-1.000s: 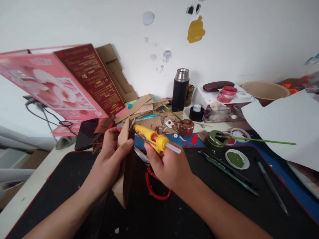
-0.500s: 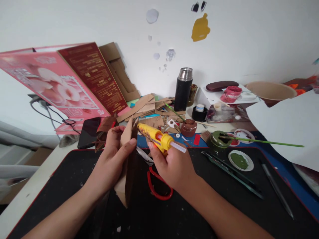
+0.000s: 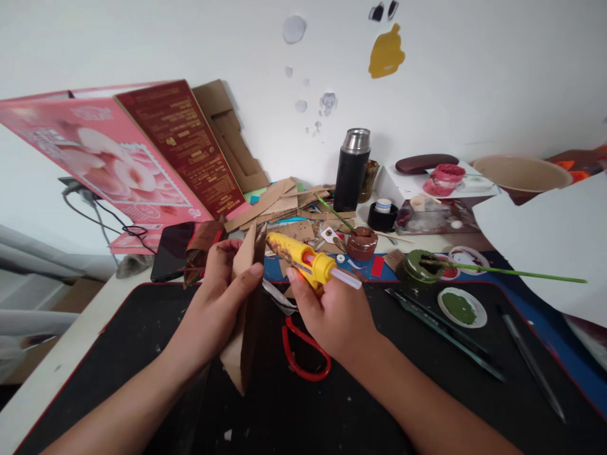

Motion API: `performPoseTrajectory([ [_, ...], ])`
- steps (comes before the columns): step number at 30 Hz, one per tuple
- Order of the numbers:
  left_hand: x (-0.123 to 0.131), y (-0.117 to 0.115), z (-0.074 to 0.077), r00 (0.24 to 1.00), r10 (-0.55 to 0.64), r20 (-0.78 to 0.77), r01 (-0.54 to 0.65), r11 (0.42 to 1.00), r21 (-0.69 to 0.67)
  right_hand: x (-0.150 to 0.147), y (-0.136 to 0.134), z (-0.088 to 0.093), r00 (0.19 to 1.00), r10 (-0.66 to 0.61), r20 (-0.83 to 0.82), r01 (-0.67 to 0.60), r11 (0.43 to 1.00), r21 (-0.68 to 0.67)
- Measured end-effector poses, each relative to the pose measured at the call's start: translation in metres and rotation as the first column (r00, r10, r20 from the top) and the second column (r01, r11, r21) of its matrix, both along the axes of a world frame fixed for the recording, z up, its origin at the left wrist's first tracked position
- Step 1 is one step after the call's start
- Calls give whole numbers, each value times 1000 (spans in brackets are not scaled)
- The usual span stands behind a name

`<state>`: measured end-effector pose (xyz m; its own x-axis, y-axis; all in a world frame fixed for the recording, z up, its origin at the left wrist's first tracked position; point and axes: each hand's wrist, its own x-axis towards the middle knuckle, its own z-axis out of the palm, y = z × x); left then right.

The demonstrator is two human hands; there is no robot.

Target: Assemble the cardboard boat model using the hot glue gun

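My left hand [image 3: 222, 291] grips a folded cardboard piece [image 3: 234, 354], thumb on its near side and fingers behind. The piece stands on edge above the black mat [image 3: 156, 379]. In my right hand [image 3: 334, 309] is a yellow glue gun [image 3: 296, 254], a clear glue stick [image 3: 346, 278] poking from its back end. Its nozzle points left at the upper edge of the cardboard; whether it touches cannot be made out. Beneath my right hand lie scissors with red handles [image 3: 303, 373], their blades partly hidden.
Cardboard scraps [image 3: 279, 205] are heaped at the back beside a black thermos [image 3: 351, 170]. A pink box [image 3: 156, 158] stands left, a phone [image 3: 171, 251] before it. Rightward are a brown paint jar [image 3: 361, 245], a green paint jar [image 3: 420, 268] with a brush, a utility knife [image 3: 446, 335] and a pen [image 3: 531, 363].
The whole scene has shifted slightly right in view. The glue gun's nozzle has risen a little along the cardboard's upper edge. Both hands keep their holds.
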<state>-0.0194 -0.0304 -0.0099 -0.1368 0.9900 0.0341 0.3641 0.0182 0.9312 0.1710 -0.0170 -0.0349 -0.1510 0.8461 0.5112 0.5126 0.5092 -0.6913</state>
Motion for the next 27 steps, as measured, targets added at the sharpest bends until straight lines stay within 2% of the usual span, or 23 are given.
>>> performPoseTrajectory([
  [3, 2, 0, 3, 993, 5, 117, 0, 999, -42, 0, 0, 0, 1000, -17, -13, 17, 1000, 5],
  [14, 4, -2, 4, 995, 17, 98, -11, 998, -55, 1, 1, -1, 1000, -22, -18, 22, 1000, -8],
  [27, 4, -2, 3, 987, 19, 160, -5, 996, -93, 1, 1, 2, 998, -61, -12, 61, 998, 2],
])
